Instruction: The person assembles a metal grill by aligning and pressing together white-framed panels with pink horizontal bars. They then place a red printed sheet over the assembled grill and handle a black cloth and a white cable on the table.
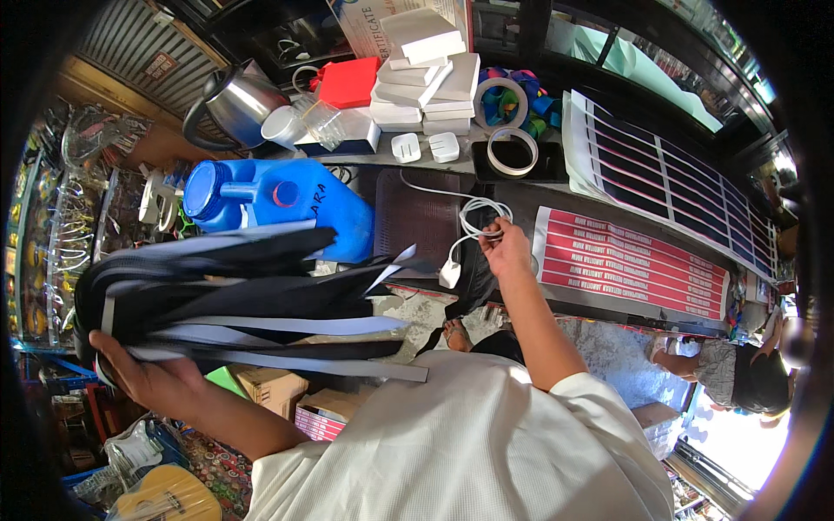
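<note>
On the left, my left hand is closed around a thick bundle of black and white straps, whose loose ends fan out to the right. My right hand pinches a coiled white cable over the dark table. From the coil hangs a white plug, and the cable's other end runs left across a dark ribbed panel. Just behind the strap bundle stands a blue plastic jerrycan. To the right of my right hand lies a red and white printed sheet.
Two white charger blocks, stacked white boxes and tape rolls sit at the table's back. A metal kettle stands back left. Dark printed sheets lie at the right. Another person is at the far right.
</note>
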`<action>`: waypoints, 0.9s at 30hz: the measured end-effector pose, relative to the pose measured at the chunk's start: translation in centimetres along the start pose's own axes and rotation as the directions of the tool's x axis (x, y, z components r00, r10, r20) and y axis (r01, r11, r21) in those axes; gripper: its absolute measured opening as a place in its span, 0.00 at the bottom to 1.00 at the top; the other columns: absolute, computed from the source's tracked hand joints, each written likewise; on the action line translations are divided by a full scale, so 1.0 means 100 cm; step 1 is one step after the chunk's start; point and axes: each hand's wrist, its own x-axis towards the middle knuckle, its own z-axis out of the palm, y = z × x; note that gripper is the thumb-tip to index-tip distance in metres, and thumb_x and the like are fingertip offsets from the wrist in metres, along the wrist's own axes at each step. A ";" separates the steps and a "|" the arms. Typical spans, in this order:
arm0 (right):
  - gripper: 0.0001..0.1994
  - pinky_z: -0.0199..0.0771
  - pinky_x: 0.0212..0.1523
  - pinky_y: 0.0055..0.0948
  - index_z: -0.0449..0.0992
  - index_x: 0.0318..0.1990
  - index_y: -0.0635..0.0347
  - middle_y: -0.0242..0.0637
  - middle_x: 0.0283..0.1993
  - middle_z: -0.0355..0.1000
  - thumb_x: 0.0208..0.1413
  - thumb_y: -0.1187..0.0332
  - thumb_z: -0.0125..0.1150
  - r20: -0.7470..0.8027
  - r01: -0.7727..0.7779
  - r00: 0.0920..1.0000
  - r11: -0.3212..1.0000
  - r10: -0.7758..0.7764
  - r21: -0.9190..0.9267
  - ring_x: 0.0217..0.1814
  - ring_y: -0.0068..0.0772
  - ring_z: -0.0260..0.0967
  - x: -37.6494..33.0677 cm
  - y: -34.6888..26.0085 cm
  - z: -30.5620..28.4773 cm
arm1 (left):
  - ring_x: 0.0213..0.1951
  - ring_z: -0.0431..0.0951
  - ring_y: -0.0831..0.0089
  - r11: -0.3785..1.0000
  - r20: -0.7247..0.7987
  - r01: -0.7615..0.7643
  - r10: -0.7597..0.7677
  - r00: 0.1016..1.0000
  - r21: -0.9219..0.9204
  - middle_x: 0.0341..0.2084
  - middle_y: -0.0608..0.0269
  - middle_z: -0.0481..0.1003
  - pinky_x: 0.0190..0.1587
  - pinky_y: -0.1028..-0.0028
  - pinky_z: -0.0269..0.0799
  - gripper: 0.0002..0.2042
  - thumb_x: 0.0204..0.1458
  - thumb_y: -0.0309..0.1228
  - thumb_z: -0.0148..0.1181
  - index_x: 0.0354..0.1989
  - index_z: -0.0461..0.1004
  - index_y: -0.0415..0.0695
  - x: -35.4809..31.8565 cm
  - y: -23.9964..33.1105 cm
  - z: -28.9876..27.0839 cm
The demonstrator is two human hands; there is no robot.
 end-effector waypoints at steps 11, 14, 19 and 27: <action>0.07 0.74 0.70 0.61 0.74 0.52 0.57 0.39 0.44 0.80 0.76 0.66 0.60 0.379 0.150 0.919 0.985 -0.105 -0.090 0.55 0.41 0.80 -0.002 0.031 0.095 | 0.64 0.80 0.51 1.000 0.055 0.006 -0.005 0.998 -0.024 0.66 0.41 0.77 0.70 0.48 0.74 0.22 0.75 0.37 0.57 0.68 0.75 0.32 -0.013 0.036 -0.055; 0.07 0.76 0.68 0.56 0.77 0.52 0.55 0.38 0.45 0.80 0.74 0.65 0.63 0.346 0.243 0.928 0.928 -0.137 -0.283 0.55 0.38 0.79 0.013 0.044 0.096 | 0.65 0.79 0.53 0.978 -0.018 -0.052 0.056 0.998 0.201 0.67 0.43 0.77 0.71 0.51 0.72 0.22 0.74 0.37 0.58 0.68 0.76 0.34 -0.019 0.035 -0.058; 0.20 0.74 0.65 0.50 0.77 0.59 0.68 0.57 0.65 0.73 0.66 0.64 0.69 0.430 0.570 0.724 0.117 -0.540 -0.813 0.64 0.57 0.75 0.011 0.066 0.053 | 0.64 0.80 0.54 0.838 0.237 0.526 -0.488 0.840 -0.141 0.64 0.45 0.79 0.71 0.53 0.74 0.22 0.75 0.38 0.56 0.69 0.74 0.35 -0.033 0.036 -0.062; 0.11 0.80 0.57 0.38 0.79 0.55 0.63 0.47 0.51 0.79 0.66 0.75 0.67 0.856 0.856 0.489 0.284 -0.169 -0.432 0.54 0.46 0.81 -0.172 0.037 0.074 | 0.60 0.83 0.51 0.549 0.456 0.806 -0.672 0.584 -0.222 0.59 0.42 0.82 0.67 0.49 0.77 0.24 0.78 0.42 0.50 0.69 0.73 0.35 -0.118 -0.021 -0.045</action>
